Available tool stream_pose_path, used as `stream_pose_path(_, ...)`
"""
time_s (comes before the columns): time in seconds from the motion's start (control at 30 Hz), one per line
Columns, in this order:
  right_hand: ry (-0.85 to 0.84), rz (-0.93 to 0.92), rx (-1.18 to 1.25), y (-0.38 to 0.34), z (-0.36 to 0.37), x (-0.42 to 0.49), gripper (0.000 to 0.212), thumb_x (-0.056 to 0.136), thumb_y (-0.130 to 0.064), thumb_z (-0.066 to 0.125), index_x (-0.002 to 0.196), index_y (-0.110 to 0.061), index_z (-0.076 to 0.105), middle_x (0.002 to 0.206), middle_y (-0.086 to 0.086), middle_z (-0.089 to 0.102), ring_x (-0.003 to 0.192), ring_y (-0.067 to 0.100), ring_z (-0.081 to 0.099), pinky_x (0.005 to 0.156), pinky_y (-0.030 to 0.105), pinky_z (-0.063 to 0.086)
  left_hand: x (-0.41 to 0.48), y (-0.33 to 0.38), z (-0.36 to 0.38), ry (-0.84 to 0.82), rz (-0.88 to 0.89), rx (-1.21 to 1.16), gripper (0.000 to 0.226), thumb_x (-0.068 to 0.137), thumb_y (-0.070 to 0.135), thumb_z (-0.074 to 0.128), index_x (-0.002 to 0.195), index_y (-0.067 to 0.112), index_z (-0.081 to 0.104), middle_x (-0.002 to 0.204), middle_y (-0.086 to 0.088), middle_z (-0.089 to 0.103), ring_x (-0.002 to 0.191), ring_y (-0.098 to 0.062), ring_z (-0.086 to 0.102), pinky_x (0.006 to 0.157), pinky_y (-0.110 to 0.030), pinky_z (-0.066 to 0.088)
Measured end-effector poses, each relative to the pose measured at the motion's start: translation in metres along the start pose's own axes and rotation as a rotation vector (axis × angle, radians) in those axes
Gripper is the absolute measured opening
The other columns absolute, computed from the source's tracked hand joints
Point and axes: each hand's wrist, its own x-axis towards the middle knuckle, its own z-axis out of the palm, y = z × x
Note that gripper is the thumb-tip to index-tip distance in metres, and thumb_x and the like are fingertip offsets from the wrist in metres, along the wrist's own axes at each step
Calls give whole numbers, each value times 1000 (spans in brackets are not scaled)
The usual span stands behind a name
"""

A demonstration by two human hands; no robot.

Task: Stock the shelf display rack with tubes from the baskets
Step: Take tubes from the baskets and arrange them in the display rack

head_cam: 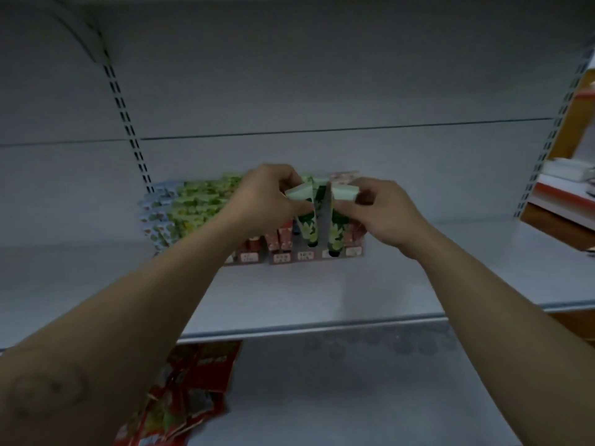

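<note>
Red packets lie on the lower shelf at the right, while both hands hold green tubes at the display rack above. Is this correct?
No. The head view shows the red packets at the left of the lower shelf, not the right. The rest holds: left hand and right hand hold green tubes at the display rack above.

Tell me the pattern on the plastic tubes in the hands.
Dark green tubes with pale flowers, mint-green flat ends; head view.
</note>
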Motion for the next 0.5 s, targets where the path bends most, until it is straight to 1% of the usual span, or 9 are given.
stream_pose_path(0.07, 44, -7, -18, 2, -9, 21, 15, 84, -28, 72, 93, -15, 69, 73, 2, 70, 64, 17, 68, 64, 37, 58, 19, -1, -5, 14, -4, 8, 18, 79, 29, 77, 88, 23, 63, 83, 6, 64, 66, -10, 61, 47, -17, 44)
stream_pose_path(0.13, 68, -18, -51, 4, -15, 41, 15, 85, -29, 71, 85, -14, 68, 70, 6, 70, 64, 23, 69, 67, 44, 58, 38, -2, -8, 13, 9, 22, 19, 79, 30, 77, 89, 22, 63, 85, 7, 64, 69, -7, 61, 48, -14, 44)
stream_pose_path(0.23, 123, -94, -134, 8, -19, 72, 15, 85, -29, 69, 89, -14, 67, 78, 7, 69, 72, 25, 67, 74, 45, 56, 66, -5, -6, 15, 49, 61, 21, 78, 29, 78, 90, 20, 64, 89, 4, 66, 77, -10, 63, 63, -23, 52)
stream_pose_path(0.3, 152, -125, -174, 8, -19, 92, 17, 84, -29, 70, 92, -14, 67, 83, 8, 69, 75, 27, 66, 76, 44, 55, 82, -7, -4, 30, 85, 63, 20, 77, 27, 78, 88, 20, 64, 89, 5, 65, 76, -6, 60, 67, -23, 52)
stream_pose_path(0.43, 162, -154, -212, 9, -16, 122, 9, 84, -25, 70, 85, -18, 64, 76, 6, 70, 69, 23, 67, 71, 45, 56, 111, -14, -1, 43, 145, 37, 18, 78, 25, 76, 88, 19, 62, 83, 9, 61, 72, -1, 57, 63, -17, 48)
stream_pose_path(0.5, 188, -158, -234, 11, -15, 134, 8, 84, -24, 69, 85, -17, 64, 74, 6, 70, 68, 22, 67, 70, 44, 57, 124, -21, 3, 26, 168, 22, 16, 80, 23, 74, 90, 18, 62, 82, 9, 60, 69, 0, 55, 59, -12, 44)
